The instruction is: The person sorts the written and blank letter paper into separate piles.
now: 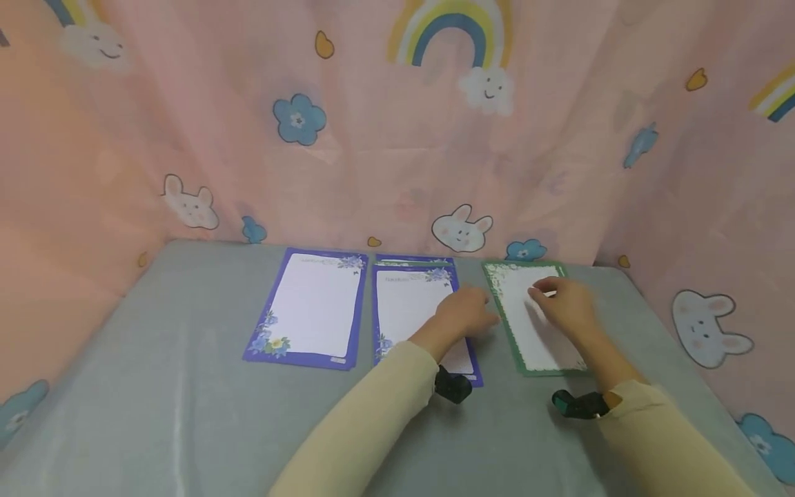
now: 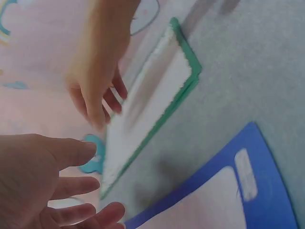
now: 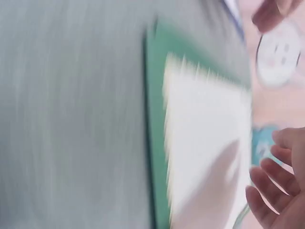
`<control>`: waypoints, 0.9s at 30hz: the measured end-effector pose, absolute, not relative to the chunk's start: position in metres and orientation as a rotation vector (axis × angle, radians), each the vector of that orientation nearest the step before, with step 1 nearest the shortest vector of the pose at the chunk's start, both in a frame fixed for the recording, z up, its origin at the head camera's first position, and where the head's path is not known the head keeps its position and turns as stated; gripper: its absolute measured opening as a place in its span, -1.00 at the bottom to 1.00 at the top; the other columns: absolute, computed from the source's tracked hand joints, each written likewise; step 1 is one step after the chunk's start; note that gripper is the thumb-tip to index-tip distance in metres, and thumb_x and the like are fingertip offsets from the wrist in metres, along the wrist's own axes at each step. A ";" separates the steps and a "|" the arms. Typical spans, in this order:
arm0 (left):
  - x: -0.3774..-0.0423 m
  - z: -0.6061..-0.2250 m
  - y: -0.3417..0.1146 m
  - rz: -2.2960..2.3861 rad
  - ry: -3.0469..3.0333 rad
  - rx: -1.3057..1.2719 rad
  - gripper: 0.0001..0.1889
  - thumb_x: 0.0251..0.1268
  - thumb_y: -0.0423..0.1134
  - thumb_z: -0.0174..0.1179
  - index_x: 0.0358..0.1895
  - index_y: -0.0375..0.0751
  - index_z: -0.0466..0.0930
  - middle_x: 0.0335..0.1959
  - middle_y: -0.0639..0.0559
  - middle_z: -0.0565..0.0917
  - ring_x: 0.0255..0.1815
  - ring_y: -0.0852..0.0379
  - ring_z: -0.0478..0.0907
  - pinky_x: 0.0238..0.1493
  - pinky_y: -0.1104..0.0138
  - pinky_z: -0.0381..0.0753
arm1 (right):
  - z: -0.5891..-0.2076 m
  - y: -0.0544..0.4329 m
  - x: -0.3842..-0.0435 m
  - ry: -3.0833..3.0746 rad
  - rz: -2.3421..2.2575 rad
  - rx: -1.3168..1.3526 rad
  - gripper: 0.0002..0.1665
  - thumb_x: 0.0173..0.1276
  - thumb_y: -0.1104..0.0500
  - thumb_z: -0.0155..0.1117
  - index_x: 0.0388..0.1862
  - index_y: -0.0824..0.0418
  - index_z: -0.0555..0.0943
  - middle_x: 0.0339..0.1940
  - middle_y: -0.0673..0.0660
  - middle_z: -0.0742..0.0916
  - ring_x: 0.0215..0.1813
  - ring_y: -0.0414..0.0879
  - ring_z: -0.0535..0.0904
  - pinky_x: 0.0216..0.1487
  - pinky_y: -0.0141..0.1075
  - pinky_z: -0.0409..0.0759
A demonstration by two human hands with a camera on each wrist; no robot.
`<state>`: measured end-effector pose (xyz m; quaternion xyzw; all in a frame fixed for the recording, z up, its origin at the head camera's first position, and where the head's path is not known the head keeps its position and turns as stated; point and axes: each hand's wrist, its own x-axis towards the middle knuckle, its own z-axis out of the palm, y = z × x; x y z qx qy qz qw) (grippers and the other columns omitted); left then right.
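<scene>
My left hand [image 1: 464, 314] hovers over the right edge of the middle pile, whose top sheet is blue-purple-bordered paper [image 1: 406, 304] with printed flowers. In the left wrist view its fingers [image 2: 78, 187] are loosely spread and hold nothing. My right hand [image 1: 566, 309] is above a stack of green-bordered paper [image 1: 528, 338] on the right, casting a shadow on its white middle. The right wrist view shows the fingers [image 3: 274, 183] relaxed and slightly bent, with nothing between them. From behind the middle pile's top sheet, green and purple edges peek out at the far end.
To the left lies another stack of blue-purple-bordered paper [image 1: 317, 304] with flowered corners. All the sheets rest on a grey-covered table [image 1: 205, 414]. A pink printed curtain [image 1: 373, 179] surrounds the table's back and sides. A dark wrist device [image 1: 453, 386] sits by the left cuff.
</scene>
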<state>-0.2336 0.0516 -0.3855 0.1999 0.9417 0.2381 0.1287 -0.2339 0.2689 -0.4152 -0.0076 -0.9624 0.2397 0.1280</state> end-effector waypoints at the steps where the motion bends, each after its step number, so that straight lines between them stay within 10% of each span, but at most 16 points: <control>1: -0.232 -0.384 0.048 0.702 2.752 0.573 -0.53 0.44 0.04 0.16 0.31 -0.03 0.58 0.32 0.05 0.60 0.27 0.10 0.58 0.22 0.26 0.60 | -0.415 0.262 -0.235 -2.795 0.727 -0.003 -0.55 0.50 0.03 0.19 0.05 0.40 0.68 -0.02 0.43 0.76 -0.07 0.31 0.71 -0.20 0.01 0.68; 8: -0.228 -0.379 0.008 0.831 2.809 0.450 -0.56 0.46 0.03 0.16 0.30 -0.05 0.60 0.32 -0.01 0.61 0.20 0.03 0.63 0.04 0.17 0.67 | -0.409 0.210 -0.234 -2.867 0.973 -0.035 -0.46 0.52 -0.04 0.17 0.23 0.34 0.60 0.19 0.40 0.70 0.16 0.30 0.66 0.02 0.06 0.69; 27: -0.219 -0.422 -0.072 1.409 2.828 -0.073 -0.37 0.35 -0.09 0.25 0.42 -0.30 0.39 0.40 -0.32 0.46 0.40 -0.31 0.37 0.38 -0.13 0.41 | -0.422 0.153 -0.219 -2.801 1.565 -0.302 -0.34 0.54 -0.13 0.13 0.44 0.22 0.44 0.38 0.31 0.59 0.24 0.19 0.65 0.24 -0.05 0.63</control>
